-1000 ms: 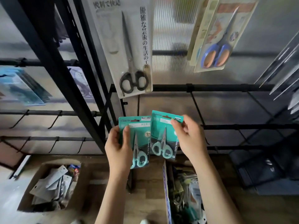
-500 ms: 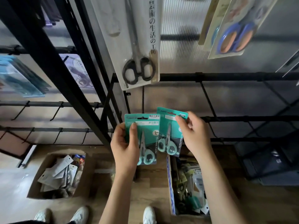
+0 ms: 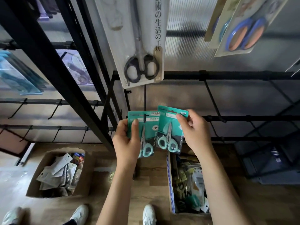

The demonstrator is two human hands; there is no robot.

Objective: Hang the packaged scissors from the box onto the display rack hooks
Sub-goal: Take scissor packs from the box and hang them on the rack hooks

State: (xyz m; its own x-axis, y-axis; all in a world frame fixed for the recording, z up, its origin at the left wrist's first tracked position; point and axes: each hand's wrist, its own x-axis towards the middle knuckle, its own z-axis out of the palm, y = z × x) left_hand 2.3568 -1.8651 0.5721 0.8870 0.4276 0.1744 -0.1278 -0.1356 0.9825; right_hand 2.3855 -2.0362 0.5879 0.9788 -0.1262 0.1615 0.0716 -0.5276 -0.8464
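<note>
Up by the black rack [image 3: 181, 75]: two green scissors packs. Left pack [image 3: 142, 125] gripped in left hand [image 3: 128, 143], right pack [image 3: 170, 127] pinched by right hand [image 3: 193, 132]. Down below, box [image 3: 170, 184] on floor.
</note>
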